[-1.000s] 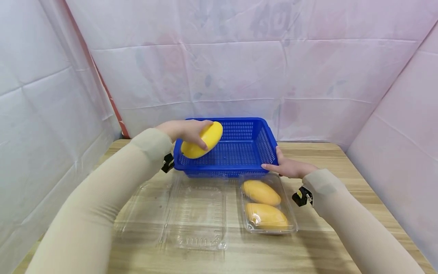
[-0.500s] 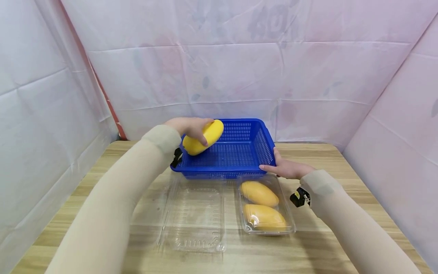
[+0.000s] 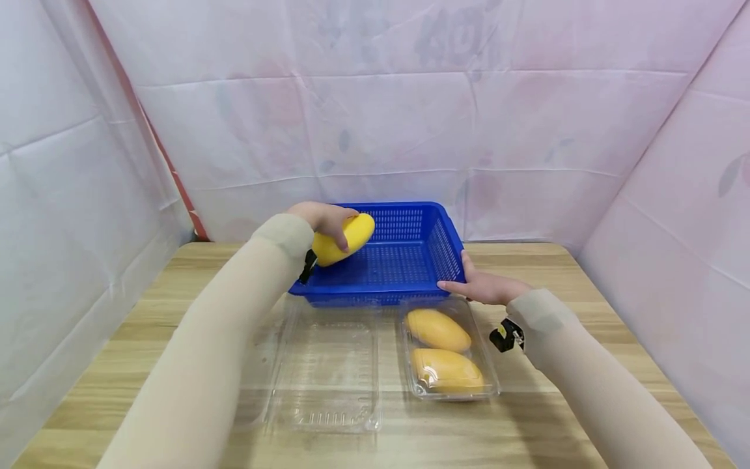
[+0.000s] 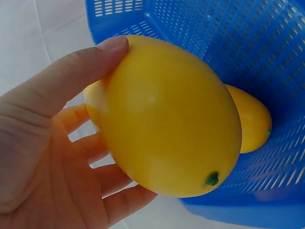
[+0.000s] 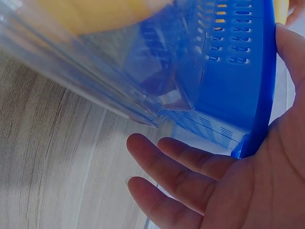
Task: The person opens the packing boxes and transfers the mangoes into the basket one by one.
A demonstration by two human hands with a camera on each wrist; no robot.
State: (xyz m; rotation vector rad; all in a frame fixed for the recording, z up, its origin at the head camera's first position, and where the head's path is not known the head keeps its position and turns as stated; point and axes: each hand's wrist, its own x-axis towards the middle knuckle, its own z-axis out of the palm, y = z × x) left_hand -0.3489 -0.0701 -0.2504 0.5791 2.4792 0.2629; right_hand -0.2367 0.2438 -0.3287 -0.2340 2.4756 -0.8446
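My left hand [image 3: 322, 218] grips a yellow mango [image 4: 167, 114] over the left end of the blue plastic basket [image 3: 392, 290]. The thumb lies along one side of the mango and the fingers spread under the other. Behind it, in the left wrist view, a second mango [image 4: 255, 119] lies in the basket; in the head view the hand and the held fruit hide it. My right hand [image 3: 489, 286] rests at the basket's front right corner. Its thumb lies over the rim, while the other fingers, spread and loosely bent, show outside the basket in the right wrist view.
In front of the basket lies a clear plastic clamshell box [image 3: 331, 378], opened out. To its right, a closed clear box [image 3: 492, 384] holds two orange-yellow mangoes [image 3: 438, 330]. All stand on a wooden table [image 3: 135, 339] with white sheets around it.
My left hand, with the mango, has moved slightly right and lower over the basket, and its forearm has swung inward. The right hand stays on the corner. The head view has shifted slightly.
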